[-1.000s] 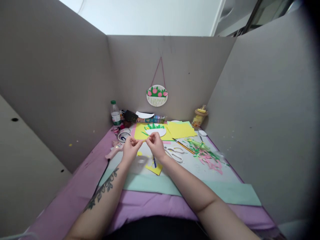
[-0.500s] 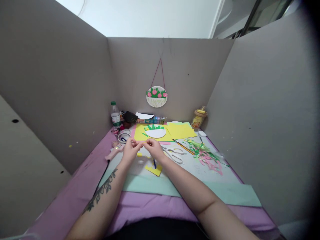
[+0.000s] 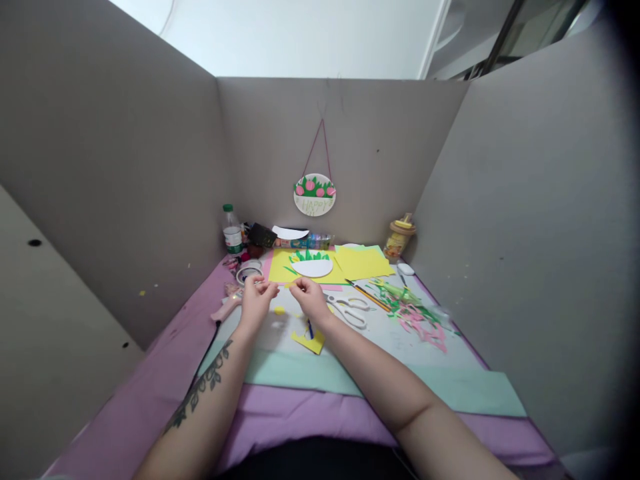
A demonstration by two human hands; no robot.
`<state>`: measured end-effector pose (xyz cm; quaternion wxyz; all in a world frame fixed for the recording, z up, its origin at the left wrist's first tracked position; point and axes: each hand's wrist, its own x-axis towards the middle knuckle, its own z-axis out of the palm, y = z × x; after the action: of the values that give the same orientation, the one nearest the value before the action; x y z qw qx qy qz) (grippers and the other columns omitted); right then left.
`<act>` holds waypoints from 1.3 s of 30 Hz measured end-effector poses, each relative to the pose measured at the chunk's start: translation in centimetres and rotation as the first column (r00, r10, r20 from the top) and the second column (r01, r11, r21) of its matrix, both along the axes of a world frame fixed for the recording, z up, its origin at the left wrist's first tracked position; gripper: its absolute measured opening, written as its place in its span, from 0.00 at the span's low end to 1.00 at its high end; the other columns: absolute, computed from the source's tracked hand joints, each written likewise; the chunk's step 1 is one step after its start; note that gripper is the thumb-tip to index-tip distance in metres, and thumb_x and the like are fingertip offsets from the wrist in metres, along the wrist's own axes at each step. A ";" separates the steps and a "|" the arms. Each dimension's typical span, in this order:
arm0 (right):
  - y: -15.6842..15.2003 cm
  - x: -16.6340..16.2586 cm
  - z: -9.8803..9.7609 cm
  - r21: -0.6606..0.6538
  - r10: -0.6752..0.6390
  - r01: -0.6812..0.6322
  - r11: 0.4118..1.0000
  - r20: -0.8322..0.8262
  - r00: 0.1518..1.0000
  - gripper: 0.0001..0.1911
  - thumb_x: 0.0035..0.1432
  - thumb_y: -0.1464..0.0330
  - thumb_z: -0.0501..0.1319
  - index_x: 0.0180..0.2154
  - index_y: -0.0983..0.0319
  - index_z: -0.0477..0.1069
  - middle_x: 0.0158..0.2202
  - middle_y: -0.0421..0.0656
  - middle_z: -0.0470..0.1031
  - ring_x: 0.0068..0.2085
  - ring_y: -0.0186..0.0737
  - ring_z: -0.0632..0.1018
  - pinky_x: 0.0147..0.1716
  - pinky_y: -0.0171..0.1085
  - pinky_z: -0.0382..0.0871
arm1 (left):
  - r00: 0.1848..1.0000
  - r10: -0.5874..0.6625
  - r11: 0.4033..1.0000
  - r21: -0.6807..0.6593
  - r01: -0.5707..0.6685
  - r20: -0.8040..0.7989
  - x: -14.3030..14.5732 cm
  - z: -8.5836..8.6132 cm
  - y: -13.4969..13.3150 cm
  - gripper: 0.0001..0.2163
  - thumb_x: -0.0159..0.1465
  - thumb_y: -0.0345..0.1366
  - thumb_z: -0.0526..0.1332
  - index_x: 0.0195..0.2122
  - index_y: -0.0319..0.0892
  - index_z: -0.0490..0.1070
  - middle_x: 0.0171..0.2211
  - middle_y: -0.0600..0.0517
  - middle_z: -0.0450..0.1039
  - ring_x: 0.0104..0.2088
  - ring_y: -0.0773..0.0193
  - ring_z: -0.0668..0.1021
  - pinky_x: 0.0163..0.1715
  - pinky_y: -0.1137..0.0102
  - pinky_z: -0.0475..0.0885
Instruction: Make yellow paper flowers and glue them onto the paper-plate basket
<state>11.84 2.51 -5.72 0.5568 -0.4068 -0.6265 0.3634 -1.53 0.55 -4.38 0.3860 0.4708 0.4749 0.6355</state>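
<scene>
My left hand (image 3: 257, 299) and my right hand (image 3: 310, 298) hover side by side over the desk, each with fingertips pinched. Between the two pinches is something very small, perhaps a yellowish scrap, too tiny to name. Under the hands lie a yellow paper piece (image 3: 309, 341) with a blue pen (image 3: 309, 328) across it, and a small yellow scrap (image 3: 279, 310). Just beyond the hands sits a yellow sheet (image 3: 280, 267) bearing a white half plate (image 3: 312, 268) with green paper leaves.
White scissors (image 3: 347, 309) and a pencil (image 3: 370, 296) lie right of my hands, with pink and green paper trimmings (image 3: 415, 313) further right. Tape rolls (image 3: 247, 273), a bottle (image 3: 231, 230) and a yellow jar (image 3: 399, 239) stand at the back. Grey partition walls surround the desk; a decorated plate (image 3: 314, 194) hangs there.
My hands have drifted slightly apart and a little toward me, the left moving left. Both stay pinched.
</scene>
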 end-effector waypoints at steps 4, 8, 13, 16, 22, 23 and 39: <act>0.0 0.0 -0.1 -0.013 0.014 -0.014 1.000 -0.004 1.000 0.09 0.50 0.64 0.57 0.22 0.62 0.64 0.21 0.36 0.63 0.24 0.32 0.64 0.25 0.32 0.58 | 0.994 -0.108 0.994 -0.022 0.107 -0.035 0.2 0.0 -0.1 0.22 0.49 0.39 0.66 0.40 0.42 0.57 0.25 0.56 0.73 0.27 0.65 0.77 0.30 0.70 0.71; -0.2 0.0 0.0 -0.041 0.030 -0.031 0.999 -0.012 0.999 0.08 0.49 0.65 0.57 0.22 0.62 0.64 0.21 0.35 0.63 0.25 0.32 0.64 0.26 0.32 0.59 | 0.985 -0.142 0.990 -0.020 0.141 -0.096 0.3 -0.3 -0.2 0.21 0.49 0.37 0.66 0.40 0.42 0.57 0.24 0.57 0.72 0.27 0.66 0.76 0.27 0.74 0.67; -0.1 -0.1 -0.2 -0.049 0.079 -0.079 0.996 -0.001 0.997 0.06 0.48 0.66 0.57 0.23 0.61 0.64 0.22 0.35 0.63 0.25 0.32 0.64 0.26 0.32 0.58 | 0.973 -0.183 0.982 0.025 0.189 -0.143 0.0 -0.2 -0.4 0.19 0.51 0.39 0.65 0.38 0.44 0.56 0.23 0.58 0.71 0.23 0.70 0.73 0.24 0.76 0.62; 0.3 0.0 -0.3 -0.069 0.110 -0.107 0.992 0.039 0.993 0.07 0.48 0.66 0.57 0.23 0.61 0.63 0.21 0.35 0.62 0.24 0.32 0.63 0.25 0.31 0.57 | 0.966 -0.216 0.976 0.009 0.219 -0.140 -0.1 0.3 -0.6 0.19 0.51 0.39 0.65 0.37 0.44 0.56 0.21 0.59 0.70 0.21 0.70 0.72 0.23 0.77 0.61; 0.7 0.9 0.1 -0.114 0.125 -0.119 0.986 0.046 0.991 0.10 0.49 0.63 0.57 0.22 0.61 0.62 0.19 0.34 0.60 0.22 0.31 0.61 0.23 0.32 0.55 | 0.968 -0.192 0.981 0.000 0.195 -0.164 -0.9 0.8 -0.6 0.18 0.49 0.35 0.65 0.37 0.43 0.58 0.20 0.60 0.68 0.21 0.70 0.71 0.22 0.77 0.61; 0.6 1.1 0.1 -0.130 0.122 -0.118 0.985 0.027 0.992 0.10 0.50 0.63 0.57 0.23 0.61 0.62 0.19 0.34 0.60 0.22 0.31 0.61 0.23 0.32 0.55 | 0.969 -0.182 0.983 -0.002 0.184 -0.165 -1.0 0.8 -0.6 0.18 0.49 0.35 0.65 0.37 0.43 0.58 0.20 0.60 0.69 0.21 0.70 0.71 0.23 0.77 0.62; 0.2 0.5 0.4 -0.114 0.132 -0.137 0.984 -0.050 0.990 0.08 0.47 0.65 0.58 0.24 0.63 0.67 0.21 0.35 0.64 0.24 0.31 0.64 0.26 0.32 0.59 | 0.976 -0.192 0.979 -0.095 0.182 -0.106 -0.6 0.1 0.0 0.16 0.49 0.41 0.65 0.37 0.39 0.71 0.29 0.49 0.73 0.28 0.65 0.74 0.24 0.73 0.68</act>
<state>12.35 2.73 -5.31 0.5193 -0.3879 -0.6180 0.4449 -2.10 0.51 -4.23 0.4358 0.5323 0.4763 0.5476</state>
